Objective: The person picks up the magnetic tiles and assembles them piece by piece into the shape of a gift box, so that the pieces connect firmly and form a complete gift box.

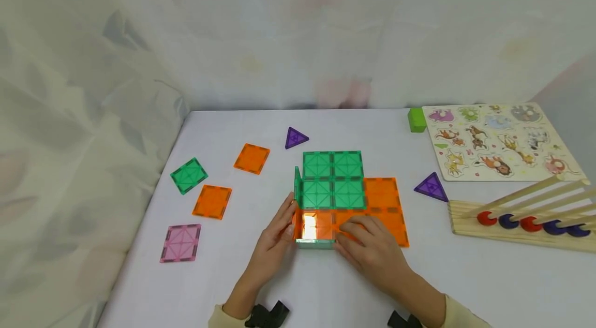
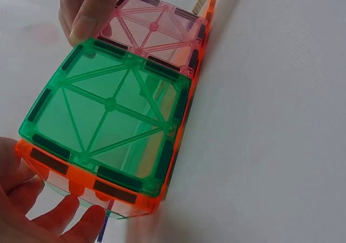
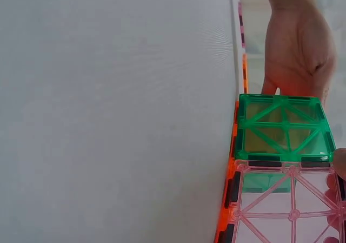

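Flat translucent magnetic tiles form a base of green tiles (image 1: 332, 179) and orange tiles (image 1: 386, 211). A green tile (image 2: 111, 105) stands upright at the front beside an upright pink tile (image 2: 157, 29). An orange tile (image 2: 75, 175) is upright at the left side, with another upright green tile (image 1: 297, 185) behind it. My left hand (image 1: 272, 245) rests extended fingers against the orange wall. My right hand (image 1: 372, 250) has curled fingers over the front wall; fingers show through the pink tile, and a fingertip touches the green tile's top corner near the seam.
Loose orange (image 1: 252, 158), green (image 1: 189, 175) and pink (image 1: 180, 243) tiles lie left. Purple triangles (image 1: 296, 137) lie behind and right. An animal puzzle board (image 1: 503, 144), a green block (image 1: 417, 120) and a wooden peg rack (image 1: 521, 224) with red and blue beads stand right.
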`<state>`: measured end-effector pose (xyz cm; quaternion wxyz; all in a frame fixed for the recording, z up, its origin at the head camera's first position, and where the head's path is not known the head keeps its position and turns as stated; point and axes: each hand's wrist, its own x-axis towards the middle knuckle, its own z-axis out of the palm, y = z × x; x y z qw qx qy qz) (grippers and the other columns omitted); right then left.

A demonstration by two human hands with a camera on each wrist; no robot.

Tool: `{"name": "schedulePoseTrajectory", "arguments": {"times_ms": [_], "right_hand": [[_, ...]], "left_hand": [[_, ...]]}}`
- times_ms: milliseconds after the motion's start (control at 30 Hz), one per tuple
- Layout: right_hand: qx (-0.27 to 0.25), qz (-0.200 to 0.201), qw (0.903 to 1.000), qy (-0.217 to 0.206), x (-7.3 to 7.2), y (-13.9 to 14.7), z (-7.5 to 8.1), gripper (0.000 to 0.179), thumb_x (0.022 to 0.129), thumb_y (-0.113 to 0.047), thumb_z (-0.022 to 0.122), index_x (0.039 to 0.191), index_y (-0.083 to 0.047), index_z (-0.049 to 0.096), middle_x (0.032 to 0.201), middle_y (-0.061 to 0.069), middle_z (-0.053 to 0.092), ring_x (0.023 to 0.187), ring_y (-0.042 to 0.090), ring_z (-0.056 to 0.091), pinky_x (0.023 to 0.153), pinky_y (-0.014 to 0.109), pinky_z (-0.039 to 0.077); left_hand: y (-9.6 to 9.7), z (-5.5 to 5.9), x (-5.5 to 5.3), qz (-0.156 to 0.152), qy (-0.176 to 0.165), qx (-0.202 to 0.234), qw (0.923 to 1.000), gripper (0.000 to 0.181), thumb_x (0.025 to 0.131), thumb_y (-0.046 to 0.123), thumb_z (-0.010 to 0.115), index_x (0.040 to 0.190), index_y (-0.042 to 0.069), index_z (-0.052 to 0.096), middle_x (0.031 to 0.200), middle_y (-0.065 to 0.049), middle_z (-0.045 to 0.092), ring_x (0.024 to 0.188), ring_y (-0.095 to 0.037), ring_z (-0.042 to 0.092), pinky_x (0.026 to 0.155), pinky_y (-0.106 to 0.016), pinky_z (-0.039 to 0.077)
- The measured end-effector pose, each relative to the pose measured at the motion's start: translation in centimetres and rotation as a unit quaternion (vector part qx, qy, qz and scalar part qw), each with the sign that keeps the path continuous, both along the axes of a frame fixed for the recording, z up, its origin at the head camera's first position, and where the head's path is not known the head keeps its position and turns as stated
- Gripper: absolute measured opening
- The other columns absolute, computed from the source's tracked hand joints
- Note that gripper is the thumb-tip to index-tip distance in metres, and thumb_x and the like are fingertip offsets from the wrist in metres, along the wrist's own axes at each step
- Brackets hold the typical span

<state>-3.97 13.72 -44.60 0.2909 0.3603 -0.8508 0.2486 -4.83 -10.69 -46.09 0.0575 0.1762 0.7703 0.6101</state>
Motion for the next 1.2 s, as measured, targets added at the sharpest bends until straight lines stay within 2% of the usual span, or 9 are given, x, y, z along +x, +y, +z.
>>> {"name": "schedulePoseTrajectory", "arguments": {"times_ms": [267, 400, 500, 600, 733, 800, 833, 1100, 1200], "right_hand": [[0.005, -0.008, 0.9998, -0.016, 0.0, 0.0, 0.0, 0.034, 0.098, -0.037, 0.053, 0.09, -0.013, 0.077, 0.094, -0.001, 0.069, 0.094, 0.02, 0.06, 0.084, 0.035, 0.051], [-0.004, -0.009, 0.9994, -0.032, 0.0, 0.4, 0.0, 0.028, 0.094, -0.037, 0.06, 0.094, -0.014, 0.075, 0.098, -0.001, 0.069, 0.098, 0.02, 0.059, 0.087, 0.035, 0.051], [-0.032, -0.072, 0.993, -0.088, -0.3, 1.7, 0.0, 0.026, 0.091, -0.034, 0.065, 0.101, -0.01, 0.072, 0.103, 0.003, 0.068, 0.101, 0.022, 0.058, 0.086, 0.038, 0.052], [-0.077, -0.177, 0.9544, -0.227, -1.4, 4.5, 0.1, 0.038, 0.094, -0.03, 0.062, 0.121, -0.004, 0.063, 0.117, 0.012, 0.065, 0.109, 0.03, 0.057, 0.089, 0.048, 0.05], [-0.131, -0.248, 0.8585, -0.43, -3.1, 8.7, -0.3, 0.059, 0.102, -0.04, 0.04, 0.148, -0.003, 0.033, 0.141, 0.021, 0.049, 0.125, 0.043, 0.049, 0.102, 0.059, 0.039], [-0.148, -0.243, 0.8261, -0.487, -3.3, 9.7, -0.6, 0.065, 0.103, -0.045, 0.03, 0.152, -0.004, 0.021, 0.147, 0.021, 0.042, 0.132, 0.042, 0.042, 0.108, 0.058, 0.033], [-0.158, -0.237, 0.8159, -0.503, -3.2, 9.8, -0.7, 0.066, 0.103, -0.047, 0.028, 0.153, -0.005, 0.018, 0.149, 0.02, 0.04, 0.134, 0.042, 0.04, 0.11, 0.058, 0.031], [-0.2, -0.204, 0.7867, -0.547, -2.4, 8.4, -0.3, 0.063, 0.104, -0.044, 0.025, 0.154, -0.006, 0.017, 0.153, 0.02, 0.033, 0.142, 0.041, 0.026, 0.114, 0.06, 0.02], [-0.248, -0.191, 0.7589, -0.571, -2.5, 8.4, -0.2, 0.059, 0.105, -0.038, 0.025, 0.153, -0.006, 0.016, 0.155, 0.018, 0.029, 0.143, 0.038, 0.026, 0.115, 0.056, 0.022]], "left_hand": [[0.2, -0.1, 0.2, 0.008, -0.008, 0.004, 0.9999, 0.053, 0.1, 0.01, 0.048, 0.15, 0.011, 0.032, 0.161, -0.005, 0.016, 0.148, -0.02, 0.019, 0.11, -0.015, 0.03], [0.4, -0.1, 0.4, 0.02, -0.011, -0.013, 0.9997, 0.061, 0.096, 0.014, 0.058, 0.15, 0.008, 0.03, 0.161, 0.0, 0.016, 0.147, -0.023, 0.023, 0.111, -0.032, 0.036], [0.6, -0.1, 0.5, 0.029, -0.006, -0.026, 0.9992, 0.064, 0.095, 0.014, 0.06, 0.15, 0.006, 0.03, 0.161, -0.001, 0.017, 0.146, -0.023, 0.025, 0.109, -0.046, 0.035], [0.8, 0.0, 0.5, 0.036, -0.007, -0.03, 0.9989, 0.064, 0.094, 0.011, 0.061, 0.15, 0.004, 0.03, 0.161, -0.003, 0.017, 0.146, -0.021, 0.025, 0.109, -0.048, 0.034], [0.8, 0.1, 0.5, 0.038, -0.005, -0.032, 0.9988, 0.063, 0.094, 0.01, 0.061, 0.149, 0.003, 0.031, 0.161, -0.002, 0.017, 0.146, -0.022, 0.025, 0.108, -0.048, 0.035], [0.8, 0.1, 0.4, 0.038, -0.004, -0.032, 0.9988, 0.063, 0.094, 0.01, 0.061, 0.149, 0.003, 0.031, 0.161, -0.003, 0.017, 0.146, -0.023, 0.025, 0.108, -0.048, 0.035], [0.7, 0.1, 0.5, 0.039, -0.006, -0.032, 0.9987, 0.063, 0.094, 0.01, 0.061, 0.149, 0.004, 0.031, 0.161, -0.003, 0.017, 0.146, -0.023, 0.025, 0.108, -0.048, 0.035], [0.7, -0.1, 0.3, 0.035, -0.006, -0.023, 0.9991, 0.063, 0.094, 0.009, 0.06, 0.15, 0.006, 0.031, 0.161, 0.001, 0.017, 0.147, -0.02, 0.023, 0.108, -0.049, 0.033], [0.7, -0.3, 0.3, 0.034, -0.005, -0.018, 0.9992, 0.063, 0.094, 0.009, 0.06, 0.15, 0.004, 0.03, 0.161, 0.0, 0.017, 0.146, -0.02, 0.023, 0.108, -0.049, 0.032]]}}
